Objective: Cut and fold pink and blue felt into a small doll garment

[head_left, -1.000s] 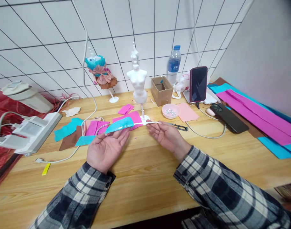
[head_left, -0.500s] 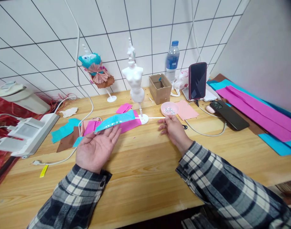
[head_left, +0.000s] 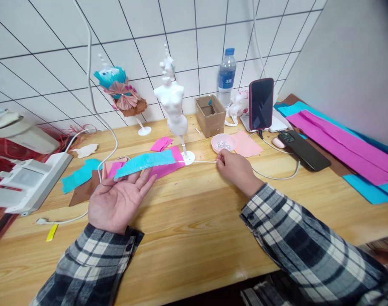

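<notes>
My left hand [head_left: 114, 206] is turned palm up, and a turquoise paper strip [head_left: 146, 161] with a shiny lower edge lies across its fingers. The strip's left end sits by the thumb and index finger; the other fingers stretch out beneath it. From the strip's right end a thin white strip [head_left: 203, 161], like tape backing, runs past the stand's base to my right hand [head_left: 234, 168], which pinches its end. Behind stands a white dress-form figure [head_left: 173, 104] on a round base. Magenta paper [head_left: 167, 169] lies under and beside the turquoise strip.
A pink bowl of small shiny pieces [head_left: 224, 144], a cardboard box [head_left: 209, 117], a bottle [head_left: 227, 76] and a propped phone [head_left: 260, 104] stand behind my right hand. At left are a dressed figure [head_left: 124, 93] and a power strip [head_left: 37, 185]. Long coloured sheets [head_left: 343, 144] lie at right.
The view has shifted slightly. My right hand has drawn the white strip's end a little toward me, and the turquoise strip has moved slightly left with my left hand.
</notes>
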`<action>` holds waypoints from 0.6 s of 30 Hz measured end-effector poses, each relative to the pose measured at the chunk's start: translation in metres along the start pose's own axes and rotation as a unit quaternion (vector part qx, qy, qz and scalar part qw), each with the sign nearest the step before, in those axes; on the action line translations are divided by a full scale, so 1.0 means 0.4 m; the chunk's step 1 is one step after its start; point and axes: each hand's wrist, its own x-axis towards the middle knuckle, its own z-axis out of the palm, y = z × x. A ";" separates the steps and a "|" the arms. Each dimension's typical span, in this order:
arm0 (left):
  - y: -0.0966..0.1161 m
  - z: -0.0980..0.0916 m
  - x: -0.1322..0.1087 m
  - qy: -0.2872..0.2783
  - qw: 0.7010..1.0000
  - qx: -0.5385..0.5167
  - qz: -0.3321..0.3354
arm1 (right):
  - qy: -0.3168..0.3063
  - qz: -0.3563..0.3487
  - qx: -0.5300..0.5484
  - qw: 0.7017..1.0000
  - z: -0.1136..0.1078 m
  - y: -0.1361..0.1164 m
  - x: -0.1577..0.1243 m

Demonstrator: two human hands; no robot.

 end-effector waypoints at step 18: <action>-0.028 0.012 -0.022 0.002 0.981 -0.011 -0.196 | -0.162 -0.144 0.629 0.747 -0.001 -0.094 -0.077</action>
